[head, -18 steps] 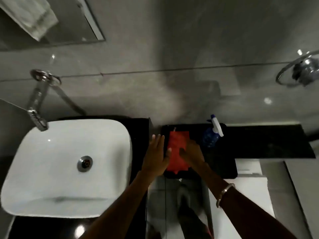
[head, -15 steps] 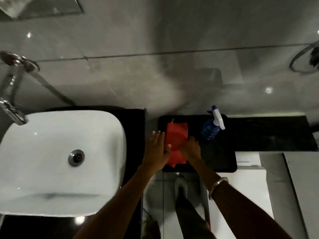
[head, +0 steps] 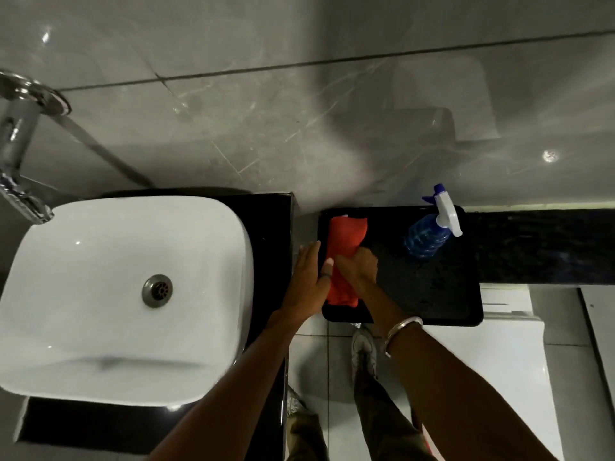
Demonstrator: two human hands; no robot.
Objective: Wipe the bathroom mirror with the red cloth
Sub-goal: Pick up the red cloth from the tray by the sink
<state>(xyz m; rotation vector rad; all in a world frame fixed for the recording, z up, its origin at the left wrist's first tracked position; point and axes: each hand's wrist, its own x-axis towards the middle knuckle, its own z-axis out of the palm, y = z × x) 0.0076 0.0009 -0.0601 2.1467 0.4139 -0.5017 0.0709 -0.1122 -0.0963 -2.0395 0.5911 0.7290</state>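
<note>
The red cloth lies folded lengthwise on the left side of a black tray. My right hand rests on the cloth's right edge with its fingers curled onto it. My left hand lies flat at the tray's left rim, fingers spread, thumb touching the cloth. The mirror is out of the frame.
A blue spray bottle with a white trigger lies at the tray's back right. A white basin sits to the left on a black counter, a chrome tap above it. Grey tiled wall behind; my feet on the floor below.
The view has dropped, so the mirror corner at the top left has left the frame. My right hand has closed further onto the cloth; the left hand stays beside it.
</note>
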